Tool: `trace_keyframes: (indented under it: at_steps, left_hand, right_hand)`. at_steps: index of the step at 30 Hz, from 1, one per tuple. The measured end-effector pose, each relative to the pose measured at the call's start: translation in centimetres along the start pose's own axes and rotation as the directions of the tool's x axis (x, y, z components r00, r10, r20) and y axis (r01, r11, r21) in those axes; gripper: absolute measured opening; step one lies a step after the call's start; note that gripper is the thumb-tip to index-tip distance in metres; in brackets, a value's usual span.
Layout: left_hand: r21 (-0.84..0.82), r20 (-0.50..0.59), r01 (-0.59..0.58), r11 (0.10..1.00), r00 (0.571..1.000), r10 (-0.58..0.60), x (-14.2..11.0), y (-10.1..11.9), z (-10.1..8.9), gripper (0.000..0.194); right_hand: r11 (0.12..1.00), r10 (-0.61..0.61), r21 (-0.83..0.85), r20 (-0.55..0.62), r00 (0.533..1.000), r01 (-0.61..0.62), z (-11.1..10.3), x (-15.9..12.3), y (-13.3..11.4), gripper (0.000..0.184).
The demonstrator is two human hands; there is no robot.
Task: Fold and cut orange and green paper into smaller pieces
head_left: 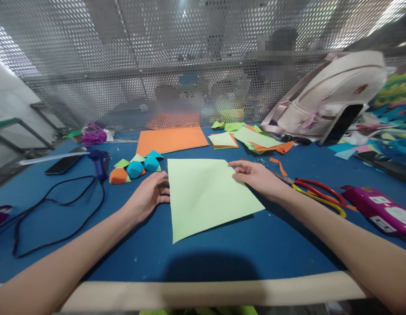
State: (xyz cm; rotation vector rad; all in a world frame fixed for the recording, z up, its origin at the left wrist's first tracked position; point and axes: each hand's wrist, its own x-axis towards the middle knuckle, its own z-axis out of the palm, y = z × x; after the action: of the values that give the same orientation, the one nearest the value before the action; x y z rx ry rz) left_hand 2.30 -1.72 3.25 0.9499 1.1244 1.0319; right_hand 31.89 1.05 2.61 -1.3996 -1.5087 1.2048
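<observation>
Between my hands is a pale green sheet of paper (209,197), slightly creased, its near right corner raised above the table with a shadow under it. My right hand (250,175) grips its right edge, thumb on top. At the left edge, my left hand (150,192) has curled fingers against the sheet, the fingertips partly hidden behind it. Just beyond my left hand sit several folded paper pieces (135,169) in blue, orange and green. Scissors (317,192) with red and yellow handles lie by my right forearm.
A glue gun (98,164) with its cord and a phone (67,161) lie left. Behind are an orange sheet (173,140), green and orange paper scraps (258,138) and purple yarn (94,134). Rightward stand a backpack (337,96), a leaning phone (342,124) and a magenta power strip (379,210).
</observation>
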Motion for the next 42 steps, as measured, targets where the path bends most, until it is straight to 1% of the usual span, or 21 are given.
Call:
trace_keyframes:
  at_steps: [3, 6, 9, 12, 15, 19, 22, 25, 28, 32, 33, 35, 37, 39, 42]
  left_hand:
    - [-0.012, 0.025, -0.033, 0.999, 0.999, 0.034, 0.1, 0.3, -0.1, 0.029]
    - [-0.004, -0.046, -0.07, 0.998, 0.997, 0.069, 0.1, 0.4, 0.0, 0.028]
    - [0.015, -0.113, -0.081, 0.997, 0.99, 0.082, 0.1, 0.3, 0.1, 0.026]
    - [0.023, -0.141, -0.092, 0.995, 0.986, 0.094, 0.1, 0.2, 0.1, 0.027]
    - [0.013, -0.173, -0.126, 0.992, 0.977, 0.126, 0.1, 0.3, 0.0, 0.029]
    - [-0.003, -0.218, -0.172, 0.985, 0.962, 0.167, 0.1, 0.4, -0.1, 0.031]
    - [-0.004, -0.23, -0.184, 0.983, 0.957, 0.178, 0.2, 0.5, 0.0, 0.033]
    - [0.014, -0.241, -0.183, 0.983, 0.954, 0.181, 0.3, 0.5, -0.1, 0.033]
    - [0.061, -0.257, -0.174, 0.983, 0.949, 0.184, 0.5, 0.6, -0.4, 0.032]
    - [0.156, -0.27, -0.141, 0.978, 0.946, 0.179, 0.7, 0.6, -0.8, 0.032]
    - [0.175, -0.266, -0.133, 0.976, 0.948, 0.177, 0.7, 0.6, -0.8, 0.033]
    - [0.205, -0.249, -0.122, 0.971, 0.953, 0.173, 0.7, 0.7, -0.8, 0.035]
    - [0.228, -0.228, -0.113, 0.967, 0.959, 0.166, 0.6, 0.8, -0.7, 0.037]
    - [0.249, -0.213, -0.096, 0.964, 0.965, 0.151, 0.5, 0.9, -0.7, 0.033]
    - [0.274, -0.194, -0.061, 0.96, 0.974, 0.117, 0.4, 1.0, -0.7, 0.021]
  right_hand:
    - [1.0, -0.002, -0.031, 0.047, 0.999, 0.003, 0.0, -0.2, -0.3, 0.048]
    - [0.999, -0.014, -0.028, 0.095, 0.995, 0.017, 0.0, -0.5, -0.7, 0.05]
    - [0.999, -0.044, -0.004, 0.136, 0.99, 0.045, 0.0, -0.7, -1.0, 0.053]
    - [0.999, -0.046, -0.009, 0.124, 0.991, 0.048, -0.1, -0.7, -1.1, 0.055]
    - [1.0, -0.02, -0.014, 0.118, 0.993, 0.022, -0.3, -0.6, -1.1, 0.058]
    - [1.0, 0.012, -0.021, 0.19, 0.982, -0.008, -0.2, -0.6, -0.8, 0.067]
    - [0.999, 0.024, -0.034, 0.244, 0.97, -0.016, 0.0, -0.9, -0.8, 0.071]
    - [0.996, 0.011, -0.091, 0.249, 0.968, 0.012, -0.1, -0.9, -0.7, 0.07]
    - [0.978, -0.036, -0.193, 0.222, 0.974, 0.08, -0.5, -0.7, -0.5, 0.059]
    - [0.909, -0.117, -0.371, 0.209, 0.971, 0.189, -1.1, -0.2, 0.0, 0.042]
    - [0.882, -0.127, -0.423, 0.214, 0.969, 0.209, -1.2, -0.1, 0.1, 0.041]
    - [0.796, -0.167, -0.542, 0.23, 0.959, 0.269, -1.3, 0.0, 0.3, 0.038]
    - [0.699, -0.234, -0.63, 0.247, 0.94, 0.339, -1.3, -0.1, 0.5, 0.036]
    - [0.622, -0.314, -0.665, 0.272, 0.91, 0.414, -1.2, -0.1, 0.8, 0.034]
    - [0.555, -0.404, -0.678, 0.287, 0.869, 0.482, -0.9, -0.1, 1.4, 0.03]
